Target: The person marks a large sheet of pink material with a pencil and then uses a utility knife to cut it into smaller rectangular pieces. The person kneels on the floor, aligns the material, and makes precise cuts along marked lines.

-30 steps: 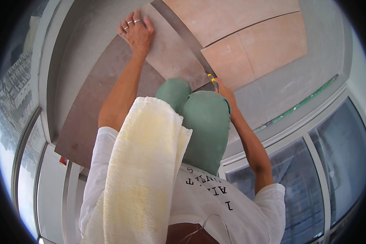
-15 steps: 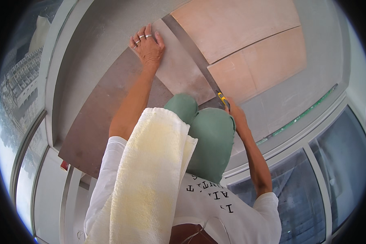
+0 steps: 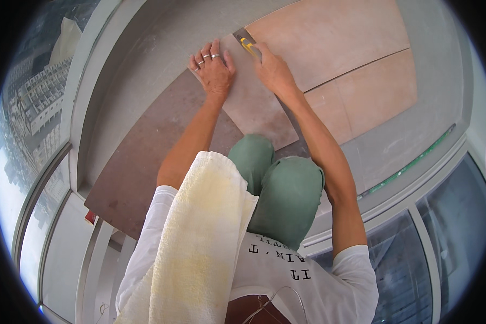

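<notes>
My left hand (image 3: 216,73), with rings on its fingers, lies with fingers apart on the far left part of a smaller brownish board (image 3: 259,105). This board rests across a larger dark brown sheet (image 3: 156,140). My right hand (image 3: 275,70) is closed around a yellow and black utility knife (image 3: 248,47). The knife's front end points to the far right corner of the smaller board, along its right edge. Whether the blade touches the sheet is too small to tell.
Two peach-coloured boards (image 3: 329,38) lie to the right, a narrow dark gap between them. My knees (image 3: 286,189) in green trousers are at the smaller board's near end. A towel (image 3: 194,232) hangs in front of me. Windows (image 3: 43,210) stand at left, a green strip (image 3: 410,164) at right.
My right hand has carried the utility knife from the smaller board's near right corner up to its far right corner. My left hand still lies on the board; the whole view has shifted slightly.
</notes>
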Available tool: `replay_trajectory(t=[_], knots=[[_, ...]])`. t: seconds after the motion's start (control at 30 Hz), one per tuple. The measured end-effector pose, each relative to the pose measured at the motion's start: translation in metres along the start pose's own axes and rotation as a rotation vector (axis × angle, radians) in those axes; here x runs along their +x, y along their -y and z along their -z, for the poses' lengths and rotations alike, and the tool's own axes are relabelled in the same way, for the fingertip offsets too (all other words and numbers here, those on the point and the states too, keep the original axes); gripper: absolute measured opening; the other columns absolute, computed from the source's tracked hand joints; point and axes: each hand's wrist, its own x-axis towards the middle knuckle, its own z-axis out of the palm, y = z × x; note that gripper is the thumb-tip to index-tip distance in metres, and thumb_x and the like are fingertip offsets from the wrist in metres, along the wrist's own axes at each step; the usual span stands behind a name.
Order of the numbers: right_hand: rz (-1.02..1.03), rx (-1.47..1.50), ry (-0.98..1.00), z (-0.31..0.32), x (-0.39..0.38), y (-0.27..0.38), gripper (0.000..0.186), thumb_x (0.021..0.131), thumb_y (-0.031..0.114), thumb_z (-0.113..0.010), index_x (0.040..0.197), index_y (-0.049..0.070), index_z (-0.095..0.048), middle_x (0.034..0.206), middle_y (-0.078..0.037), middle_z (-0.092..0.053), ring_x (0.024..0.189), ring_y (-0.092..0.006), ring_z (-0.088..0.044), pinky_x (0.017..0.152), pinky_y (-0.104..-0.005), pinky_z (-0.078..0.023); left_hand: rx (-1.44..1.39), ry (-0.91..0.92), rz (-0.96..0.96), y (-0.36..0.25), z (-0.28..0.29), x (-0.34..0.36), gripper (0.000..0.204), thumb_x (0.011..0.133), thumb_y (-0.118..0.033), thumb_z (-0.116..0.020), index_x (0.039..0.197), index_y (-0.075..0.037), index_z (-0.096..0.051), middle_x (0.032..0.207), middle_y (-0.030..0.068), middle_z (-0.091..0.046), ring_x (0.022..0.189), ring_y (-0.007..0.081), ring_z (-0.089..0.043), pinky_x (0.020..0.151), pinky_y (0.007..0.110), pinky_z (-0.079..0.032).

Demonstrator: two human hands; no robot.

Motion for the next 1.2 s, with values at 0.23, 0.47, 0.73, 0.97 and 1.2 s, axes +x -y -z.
replay_trajectory(t=[0.23,0.47,0.73,0.97,1.2], knots=[[0.023,0.007,-0.045,-0.010,0.010,-0.015,0.039,0.096,0.023,-0.053,0.129,0.004,-0.051,0.095,-0.030,-0.067,0.092,-0.0497,-0.063,0.080,-0.0548,-0.049,-0.001,0.029,-0.011,-0.003,-0.001,0.001,0.043,0.091,-0.029,-0.058,0.131,-0.011,-0.058,0.129,0.0077,-0.058,0.126,0.0259,-0.048,0.116,0.049,-0.020],[0.029,0.064,-0.021,-0.009,0.015,-0.010,0.040,0.095,0.022,-0.053,0.129,0.002,-0.052,0.102,-0.032,-0.066,0.098,-0.0499,-0.062,0.084,-0.0532,-0.049,0.006,0.044,-0.002,0.000,-0.001,0.001,0.045,0.092,-0.031,-0.057,0.133,-0.012,-0.057,0.130,0.0084,-0.057,0.127,0.0259,-0.048,0.117,0.049,-0.020],[0.092,0.037,-0.040,-0.011,0.018,-0.013,0.039,0.094,0.018,-0.053,0.128,-0.001,-0.051,0.099,-0.030,-0.067,0.094,-0.0486,-0.063,0.080,-0.0522,-0.050,-0.009,0.065,0.007,-0.001,0.001,0.001,0.045,0.093,-0.031,-0.056,0.133,-0.011,-0.057,0.131,0.0090,-0.057,0.128,0.0268,-0.048,0.117,0.049,-0.019],[0.019,-0.112,0.073,0.002,0.031,0.002,0.037,0.092,0.015,-0.053,0.126,0.000,-0.051,0.099,-0.027,-0.069,0.094,-0.0440,-0.066,0.080,-0.0518,-0.052,-0.029,0.056,0.016,-0.005,0.002,0.001,0.045,0.092,-0.030,-0.057,0.133,-0.011,-0.057,0.132,0.0093,-0.056,0.129,0.0268,-0.046,0.117,0.049,-0.019],[-0.103,-0.170,0.110,0.005,0.019,0.009,0.040,0.092,0.016,-0.053,0.128,0.000,-0.052,0.103,-0.025,-0.069,0.096,-0.0416,-0.067,0.081,-0.0517,-0.052,0.016,0.000,-0.021,-0.002,-0.004,0.000,0.043,0.091,-0.029,-0.059,0.130,-0.011,-0.059,0.128,0.0071,-0.057,0.124,0.0263,-0.049,0.116,0.051,-0.021]])
